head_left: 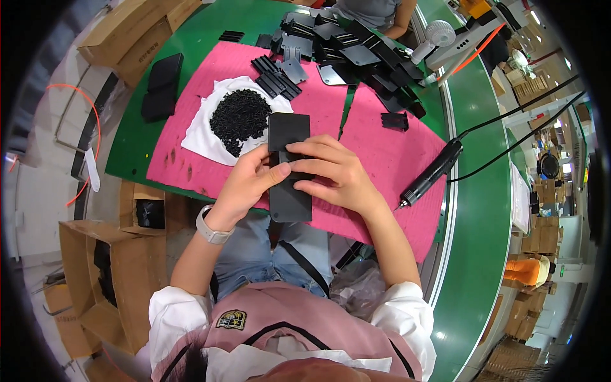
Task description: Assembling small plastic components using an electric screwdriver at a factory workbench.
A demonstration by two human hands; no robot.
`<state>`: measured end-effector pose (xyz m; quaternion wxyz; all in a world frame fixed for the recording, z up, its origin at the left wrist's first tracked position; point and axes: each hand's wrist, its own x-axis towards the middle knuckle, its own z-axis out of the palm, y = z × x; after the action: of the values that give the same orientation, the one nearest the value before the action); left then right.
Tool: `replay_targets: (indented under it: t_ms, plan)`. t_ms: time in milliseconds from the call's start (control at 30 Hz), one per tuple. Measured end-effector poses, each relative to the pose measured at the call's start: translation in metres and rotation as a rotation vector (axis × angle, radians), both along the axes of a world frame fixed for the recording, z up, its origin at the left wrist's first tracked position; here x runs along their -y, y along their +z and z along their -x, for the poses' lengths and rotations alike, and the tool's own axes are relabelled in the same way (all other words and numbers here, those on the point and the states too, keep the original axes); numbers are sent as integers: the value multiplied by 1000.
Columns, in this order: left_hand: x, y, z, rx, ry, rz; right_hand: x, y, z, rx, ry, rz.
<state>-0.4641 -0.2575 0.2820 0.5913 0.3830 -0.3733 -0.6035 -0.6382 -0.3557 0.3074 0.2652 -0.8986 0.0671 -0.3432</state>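
Note:
A long black rectangular casing (291, 205) is held upright in front of me, over the near edge of the pink mat. My left hand (249, 179) grips its left side, with the thumb across the middle. From the right, my right hand (337, 172) closes on the same casing, its fingertips pressed near the centre. Just beyond my left hand lies a heap of small black screws (239, 120) on a white cloth (198, 135). To the right of my right hand, a black electric screwdriver (433, 173) rests on the mat, tip toward me.
Black plates and brackets (356, 51) are piled at the far side of the green table (474, 254). Two black casings (163, 86) lie at the left. A small black bracket (394, 121) sits on the pink mat (375, 153). Cardboard boxes (114, 274) stand at my left; another person (366, 11) sits opposite.

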Motion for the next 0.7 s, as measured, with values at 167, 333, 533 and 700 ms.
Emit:
replay_targets:
  t_ms: [167, 333, 533, 700]
  plan:
    - [5, -1, -2, 75, -21, -15, -7, 2, 7, -9, -79, 34]
    - [26, 22, -39, 1443, 695, 323, -11, 3, 41, -111, -316, 109]
    - [50, 9, -68, 1731, 652, 193, -16, 24, 56, -231, -567, 222]
    - [48, 14, -62, 1645, 729, 254, -4, 28, 110, -34, -1076, 322]
